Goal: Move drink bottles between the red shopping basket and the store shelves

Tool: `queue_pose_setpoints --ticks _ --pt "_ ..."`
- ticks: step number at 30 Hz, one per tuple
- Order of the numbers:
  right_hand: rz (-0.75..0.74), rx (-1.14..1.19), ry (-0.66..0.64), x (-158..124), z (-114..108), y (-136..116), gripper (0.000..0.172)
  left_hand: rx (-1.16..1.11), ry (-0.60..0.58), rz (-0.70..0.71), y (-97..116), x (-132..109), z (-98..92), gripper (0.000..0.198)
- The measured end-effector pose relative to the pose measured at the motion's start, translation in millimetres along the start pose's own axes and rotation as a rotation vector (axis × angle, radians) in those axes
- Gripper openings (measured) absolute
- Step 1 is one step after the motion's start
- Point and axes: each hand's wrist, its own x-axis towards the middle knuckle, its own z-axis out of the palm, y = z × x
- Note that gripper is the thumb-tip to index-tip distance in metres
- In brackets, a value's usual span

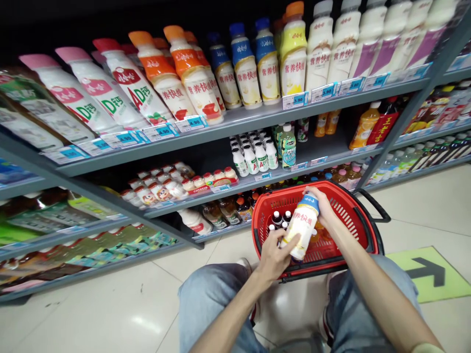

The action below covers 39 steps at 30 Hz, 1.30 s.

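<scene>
Red plastic forms the basket (324,264), seen in the head view between the person's denim knees (217,294) and the shelves. Above its near rim is the white bottle (301,225) with a blue-and-yellow wrapper, tilted so its top leans toward the far right corner and its base toward the near left. Both hands are clamped on it: the left hand (275,252) grips the lower part, thumb across the label, and the right hand (321,202) wraps the top end. Inside the basket, at least 4 small dark-capped bottles (277,217) stand toward the left; something orange is half hidden by the held bottle and right wrist.

Along the upper shelf's front edge run price tags (295,100), 1 reading 3.90; blue-capped bottles (247,73) stand near its middle. Small white bottles (253,159) fill part of the middle shelf. Right of the basket, a green floor sign (431,273) carries a black arrow.
</scene>
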Motion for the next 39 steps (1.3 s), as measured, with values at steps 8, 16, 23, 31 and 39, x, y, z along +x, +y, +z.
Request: queue_pose_setpoints --ticks 8,16,23,31,39 --pt "-0.014 -0.25 -0.191 -13.8 7.5 13.9 0.033 0.094 0.019 0.3 6.7 16.6 -12.0 0.037" --pt "-0.165 -0.305 -0.083 -4.8 16.5 48.3 0.029 -0.1 0.026 -0.4 9.7 46.6 -18.4 0.033" --pt "-0.25 -0.236 0.005 3.5 15.9 33.4 0.027 -0.4 -0.33 -0.795 -14.5 42.8 -10.8 0.052" --pt "-0.194 -0.043 -0.119 -7.3 12.5 7.0 0.027 -0.808 -0.616 -0.822 -0.3 42.1 -26.5 0.061" --pt "-0.203 0.027 -0.264 -16.2 8.5 3.3 0.024 -1.257 -0.531 -1.044 7.0 32.4 -2.3 0.065"
